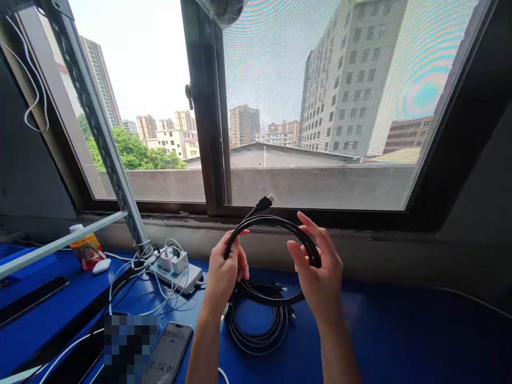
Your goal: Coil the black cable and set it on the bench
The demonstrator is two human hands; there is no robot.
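Note:
I hold a coiled black cable (269,221) up in front of the window. My left hand (224,272) is closed round the left side of the coil. My right hand (320,272) grips the right side between thumb and palm, with its fingers partly spread. The cable's plug end (264,202) sticks up above the coil. A second coil of black cable (256,325) lies on the blue table (400,341) just below my hands.
A white power strip (176,269) with chargers and white wires sits to the left. Two phones (168,354) lie at the near left edge. A small bottle (86,248), a white mouse-like object (101,265) and a metal frame post (116,176) stand further left.

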